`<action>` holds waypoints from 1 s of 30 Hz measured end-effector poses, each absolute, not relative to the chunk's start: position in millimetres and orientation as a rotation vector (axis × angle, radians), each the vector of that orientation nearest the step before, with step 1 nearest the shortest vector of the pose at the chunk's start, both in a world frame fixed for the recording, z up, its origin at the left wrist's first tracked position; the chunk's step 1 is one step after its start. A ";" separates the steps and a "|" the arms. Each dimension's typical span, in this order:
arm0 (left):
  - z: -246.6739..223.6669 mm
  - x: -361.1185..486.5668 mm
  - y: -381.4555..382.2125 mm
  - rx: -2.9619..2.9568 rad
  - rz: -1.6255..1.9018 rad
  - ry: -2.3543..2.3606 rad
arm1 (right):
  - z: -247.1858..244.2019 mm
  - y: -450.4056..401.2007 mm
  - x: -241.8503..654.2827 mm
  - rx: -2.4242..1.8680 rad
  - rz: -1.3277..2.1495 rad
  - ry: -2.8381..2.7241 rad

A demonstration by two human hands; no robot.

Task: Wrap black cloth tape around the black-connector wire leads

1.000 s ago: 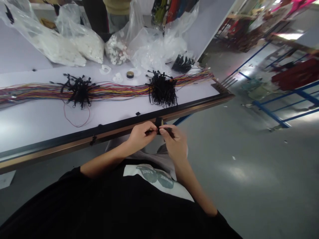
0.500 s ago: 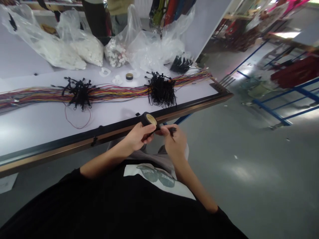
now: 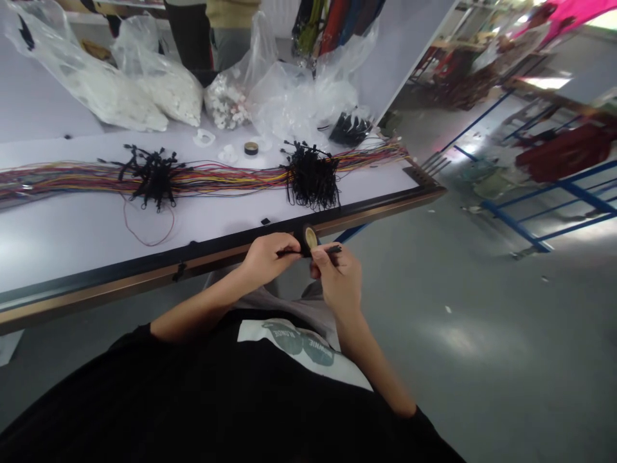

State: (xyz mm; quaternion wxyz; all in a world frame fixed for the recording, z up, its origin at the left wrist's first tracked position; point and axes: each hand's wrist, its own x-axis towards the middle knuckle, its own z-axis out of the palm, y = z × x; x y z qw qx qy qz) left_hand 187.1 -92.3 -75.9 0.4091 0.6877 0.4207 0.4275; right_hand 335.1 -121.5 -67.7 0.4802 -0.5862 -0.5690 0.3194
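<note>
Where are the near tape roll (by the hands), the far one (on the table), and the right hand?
Near tape roll (image 3: pixel 310 238): head view, yellowish core.
Far tape roll (image 3: pixel 251 152): head view, black outer side.
Right hand (image 3: pixel 342 278): head view, back of hand.

The tape roll (image 3: pixel 305 239) swings over
It was up over the left hand's (image 3: pixel 265 257) thumb; now it sits between both hands, close to the right hand's (image 3: pixel 341 280) thumb.

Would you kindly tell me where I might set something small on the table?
Two patches lie between the wires and the dark front edge: left of the loose pink loop, and from it to the black scrap. Crowded: mid-table, and the back, with plastic bags.
</note>
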 end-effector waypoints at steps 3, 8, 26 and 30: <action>-79.5 191.6 -95.4 1.708 1.199 1.059 | -72.7 -117.6 332.9 -1.401 0.710 -1.464; -80.4 193.4 -97.9 1.391 1.295 1.038 | -74.9 -116.6 333.5 -1.422 0.474 -1.499; -71.5 170.6 -88.0 1.840 0.855 0.725 | -67.4 -117.9 343.4 -1.187 0.539 -1.558; -82.3 189.6 -87.5 1.785 1.134 0.933 | -68.4 -122.9 337.1 -1.195 0.606 -1.516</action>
